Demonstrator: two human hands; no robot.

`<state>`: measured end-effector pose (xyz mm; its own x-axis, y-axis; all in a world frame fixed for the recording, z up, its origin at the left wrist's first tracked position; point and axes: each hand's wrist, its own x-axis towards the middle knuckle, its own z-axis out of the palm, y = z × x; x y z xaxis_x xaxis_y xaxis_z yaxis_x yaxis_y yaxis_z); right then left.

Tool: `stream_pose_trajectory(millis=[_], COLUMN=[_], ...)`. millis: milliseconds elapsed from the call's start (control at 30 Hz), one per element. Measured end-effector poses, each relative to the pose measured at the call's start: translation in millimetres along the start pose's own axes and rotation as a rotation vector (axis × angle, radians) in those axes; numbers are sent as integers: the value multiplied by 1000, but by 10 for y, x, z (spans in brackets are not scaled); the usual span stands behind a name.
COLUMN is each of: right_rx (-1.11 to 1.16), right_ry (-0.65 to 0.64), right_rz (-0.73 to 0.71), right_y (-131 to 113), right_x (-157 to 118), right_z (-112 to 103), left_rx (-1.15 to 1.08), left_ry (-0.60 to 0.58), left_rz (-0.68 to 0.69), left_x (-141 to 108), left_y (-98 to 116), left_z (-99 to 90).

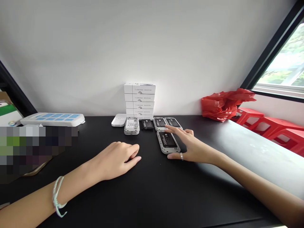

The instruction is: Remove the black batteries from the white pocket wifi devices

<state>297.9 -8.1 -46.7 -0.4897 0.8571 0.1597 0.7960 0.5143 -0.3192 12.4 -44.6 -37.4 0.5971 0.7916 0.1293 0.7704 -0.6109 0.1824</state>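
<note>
My right hand (187, 144) reaches over the nearest device (167, 142), a white-framed case with a black 3000mAh battery in it; thumb and fingers are spread around its right side. Behind it lie two similar devices (159, 123) side by side, each with a battery. My left hand (120, 160) rests on the black table with curled fingers, and nothing shows in it. Further back are a small stack of open devices (131, 126) without batteries, loose black batteries (147, 124) and a stack of white covers (119, 120).
A stack of white boxes (140, 100) stands against the wall. Red plastic bags (223, 104) lie at the back right, beside red stools (273, 125). On the left are a white power strip-like case (53, 118) with blue panels and a carton (8, 110).
</note>
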Motion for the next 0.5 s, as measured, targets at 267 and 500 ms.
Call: stream_pose_trajectory(millis=[267, 500], right_rx=[85, 95], right_ry=[-7, -164], right_rz=[-236, -293], right_y=[-277, -438], right_x=[552, 1343], right_z=[-74, 23], left_rx=[0, -1], left_ry=[11, 1], left_rz=[24, 28], left_x=[-26, -40], left_y=[5, 9], left_z=[22, 1])
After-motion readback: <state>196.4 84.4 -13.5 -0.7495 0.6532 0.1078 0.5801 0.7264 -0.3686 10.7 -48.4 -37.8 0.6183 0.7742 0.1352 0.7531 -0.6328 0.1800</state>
